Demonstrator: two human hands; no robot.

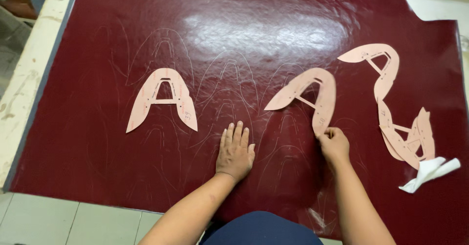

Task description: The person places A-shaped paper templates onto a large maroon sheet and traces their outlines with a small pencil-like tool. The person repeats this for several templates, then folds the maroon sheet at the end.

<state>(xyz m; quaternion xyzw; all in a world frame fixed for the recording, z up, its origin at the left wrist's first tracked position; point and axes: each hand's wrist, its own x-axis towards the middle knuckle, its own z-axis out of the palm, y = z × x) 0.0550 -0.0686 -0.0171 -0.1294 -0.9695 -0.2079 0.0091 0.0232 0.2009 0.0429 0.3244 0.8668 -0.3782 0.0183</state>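
A large sheet of glossy dark red leather [244, 40] covers the table, with several faint traced outlines on it. My left hand [235, 151] lies flat on the leather, fingers together, holding nothing. My right hand [334, 143] pinches the lower tip of a pink card pattern piece [312, 93] shaped like a curved arch, which rests on the leather. A second pink pattern piece [163, 98] lies flat to the left, apart from both hands.
More pink pattern pieces [391, 98] lie stacked at the right, beside a crumpled white cloth [430, 173]. A worn pale table edge [27, 84] runs along the left. Pale floor tiles [63, 220] show below the leather's near edge.
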